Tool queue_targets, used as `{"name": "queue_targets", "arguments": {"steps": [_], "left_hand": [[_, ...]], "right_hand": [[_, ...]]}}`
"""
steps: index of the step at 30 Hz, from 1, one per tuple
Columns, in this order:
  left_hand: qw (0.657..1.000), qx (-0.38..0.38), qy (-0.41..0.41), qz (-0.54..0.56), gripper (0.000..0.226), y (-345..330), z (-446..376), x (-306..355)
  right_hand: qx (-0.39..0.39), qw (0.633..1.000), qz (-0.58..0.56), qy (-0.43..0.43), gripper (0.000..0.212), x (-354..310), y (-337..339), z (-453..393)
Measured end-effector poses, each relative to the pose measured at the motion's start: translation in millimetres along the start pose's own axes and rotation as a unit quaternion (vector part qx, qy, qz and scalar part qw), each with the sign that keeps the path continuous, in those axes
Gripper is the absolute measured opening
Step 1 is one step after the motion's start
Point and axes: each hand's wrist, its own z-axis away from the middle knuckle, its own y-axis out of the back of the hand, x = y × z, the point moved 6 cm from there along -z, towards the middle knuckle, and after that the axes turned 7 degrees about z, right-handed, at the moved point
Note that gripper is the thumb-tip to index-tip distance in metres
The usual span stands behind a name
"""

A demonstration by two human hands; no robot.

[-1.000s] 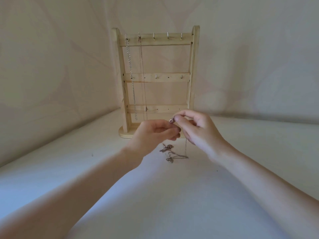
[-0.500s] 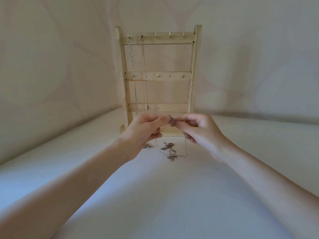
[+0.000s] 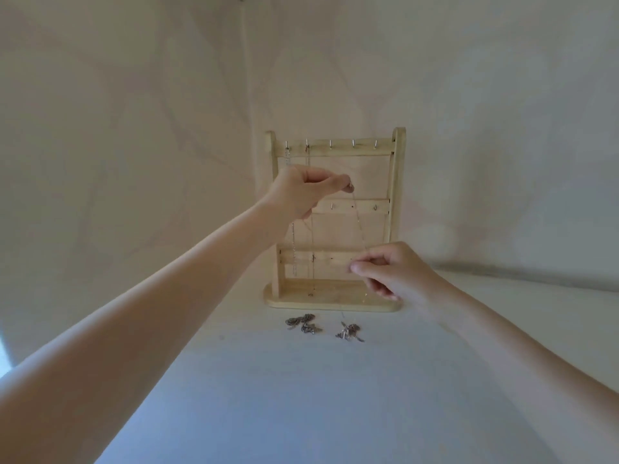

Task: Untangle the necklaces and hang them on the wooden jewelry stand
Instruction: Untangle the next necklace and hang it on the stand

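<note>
A wooden jewelry stand [image 3: 335, 222] stands upright on the white counter [image 3: 301, 396] against a pale wall. Two chains [image 3: 294, 256] hang from the two leftmost hooks of its top bar. The left hand [image 3: 301, 192], raised in front of the stand, pinches the upper end of a thin necklace [image 3: 358, 222]. The right hand [image 3: 392, 272], lower and to the right, pinches the same necklace further down. Two small tangled chain heaps [image 3: 303, 323] lie on the counter just before the stand's base.
</note>
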Motion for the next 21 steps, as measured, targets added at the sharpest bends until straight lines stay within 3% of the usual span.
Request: {"name": "queue_targets", "arguments": {"steps": [6,17,21], "left_hand": [[0.998,0.04,-0.042,-0.033,0.017,25,-20,42],[0.997,0.031,-0.043,-0.059,0.019,23,-27,44],[0.996,0.001,-0.03,-0.085,0.023,17,-30,39]], "right_hand": [[-0.05,0.998,0.019,-0.044,0.012,-14,0,-7],[0.001,0.999,-0.013,-0.036,0.005,-58,7,-26],[0.01,0.987,-0.158,-0.024,0.003,-87,18,-38]]}}
